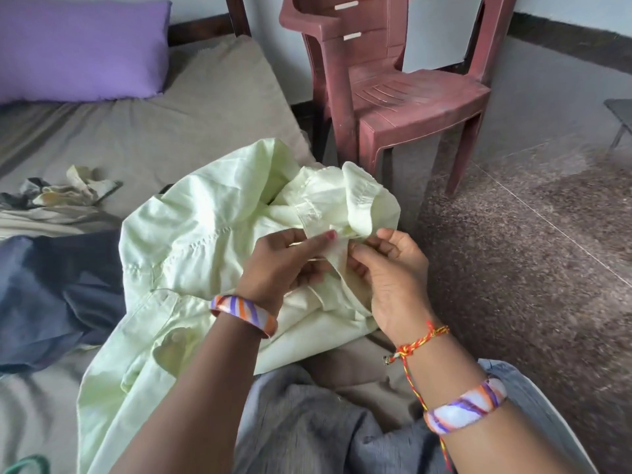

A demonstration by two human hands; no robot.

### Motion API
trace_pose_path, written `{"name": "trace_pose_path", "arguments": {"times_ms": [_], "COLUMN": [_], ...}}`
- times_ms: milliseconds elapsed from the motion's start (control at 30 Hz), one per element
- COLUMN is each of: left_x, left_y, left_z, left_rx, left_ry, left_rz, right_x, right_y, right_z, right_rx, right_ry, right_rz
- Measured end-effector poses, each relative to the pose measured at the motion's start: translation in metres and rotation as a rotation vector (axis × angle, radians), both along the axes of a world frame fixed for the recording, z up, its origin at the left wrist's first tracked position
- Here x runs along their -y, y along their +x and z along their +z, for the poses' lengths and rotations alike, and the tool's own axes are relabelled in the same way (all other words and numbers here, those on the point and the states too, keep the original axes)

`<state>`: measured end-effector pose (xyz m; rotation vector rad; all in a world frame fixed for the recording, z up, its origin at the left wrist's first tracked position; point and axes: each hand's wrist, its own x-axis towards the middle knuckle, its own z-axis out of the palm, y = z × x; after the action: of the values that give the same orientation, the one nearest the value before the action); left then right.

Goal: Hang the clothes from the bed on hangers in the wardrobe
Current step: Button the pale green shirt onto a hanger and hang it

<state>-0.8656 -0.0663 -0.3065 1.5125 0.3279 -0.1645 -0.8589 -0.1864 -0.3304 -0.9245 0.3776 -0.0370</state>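
Observation:
A pale green shirt point(191, 234) lies crumpled over the bed's right edge, its collar bunched at the top right. My left hand point(284, 265) pinches the shirt's front placket just below the collar. My right hand point(386, 271) pinches the same strip of fabric from the other side, fingertips almost touching the left ones. A dark blue garment point(58, 295) lies on the bed point(171, 124) to the left. A small heap of beige and grey clothes point(65, 196) sits further back. No hanger or wardrobe is in view.
A purple pillow point(82, 46) rests at the head of the bed. Stacked maroon plastic chairs point(403, 83) stand on the speckled floor point(530, 251) right beside the bed. A dark stand leg point(619, 124) shows at the far right edge.

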Motion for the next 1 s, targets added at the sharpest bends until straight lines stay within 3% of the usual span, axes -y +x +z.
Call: {"name": "trace_pose_path", "arguments": {"times_ms": [133, 300, 400, 533, 667, 833, 1000], "left_x": [0.006, 0.021, 0.035, 0.061, 0.078, 0.087, 0.089], "left_y": [0.006, 0.031, 0.045, 0.053, 0.06, 0.053, 0.049], "left_z": [0.008, 0.022, 0.037, 0.044, 0.033, 0.031, 0.034], "left_rx": [0.071, 0.245, 0.296, 0.217, 0.26, 0.467, 0.559], "left_ry": [0.02, 0.096, 0.175, 0.293, 0.511, 0.775, 0.804], "left_rz": [-0.028, -0.01, -0.156, -0.359, -0.319, -0.296, -0.229], "right_x": [0.016, 0.043, 0.055, 0.064, 0.074, 0.083, 0.084], "right_y": [-0.006, -0.011, -0.01, -0.005, -0.003, -0.005, -0.007], "right_z": [0.007, 0.019, 0.024, 0.029, 0.03, 0.031, 0.034], "right_rx": [0.001, -0.027, -0.014, 0.011, 0.055, 0.104, 0.131], "right_ry": [-0.041, 0.111, 0.134, 0.116, 0.007, -0.133, -0.165], "right_rz": [0.0, -0.013, -0.049, -0.095, -0.106, -0.09, -0.031]}}
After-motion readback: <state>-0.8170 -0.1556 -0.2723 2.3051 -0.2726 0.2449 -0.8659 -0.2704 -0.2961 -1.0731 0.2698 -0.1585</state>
